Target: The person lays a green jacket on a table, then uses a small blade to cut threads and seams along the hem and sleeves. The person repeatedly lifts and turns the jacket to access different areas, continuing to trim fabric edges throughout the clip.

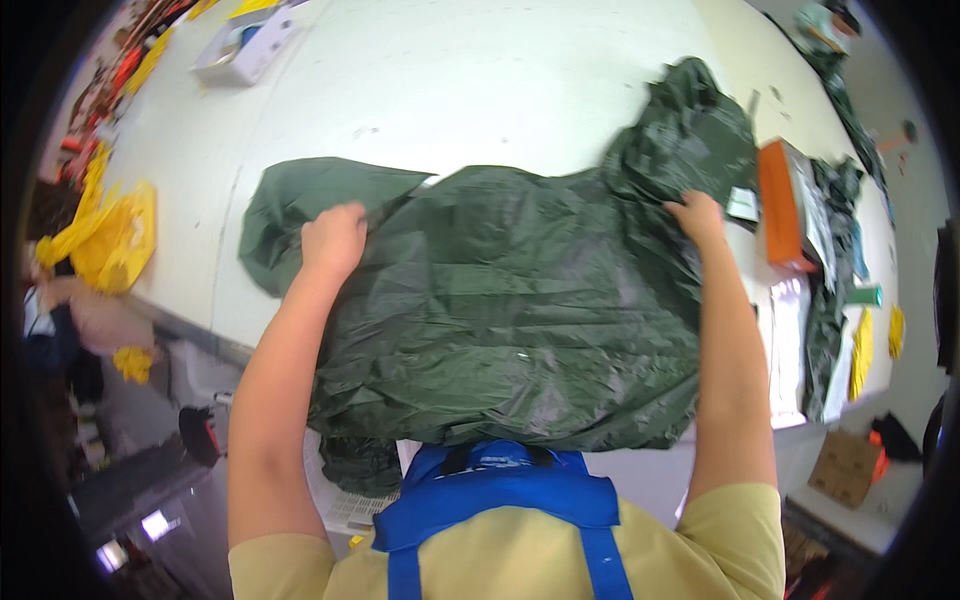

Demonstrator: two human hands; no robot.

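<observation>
A large piece of thin, crinkled dark green fabric lies spread over the white table, its lower edge hanging toward my body. My left hand is closed on its upper left part, beside a flap that folds out to the left. On the upper right, my right hand pinches the fabric near a bunched section that reaches away from me. A small white tag shows just right of that hand. Whether the fabric is a finished garment I cannot tell.
The white table extends ahead. An orange box stands at the right, with more dark green fabric beyond it. A white box sits far left, and yellow bags lie at the left edge. Below the table, a white basket holds green fabric.
</observation>
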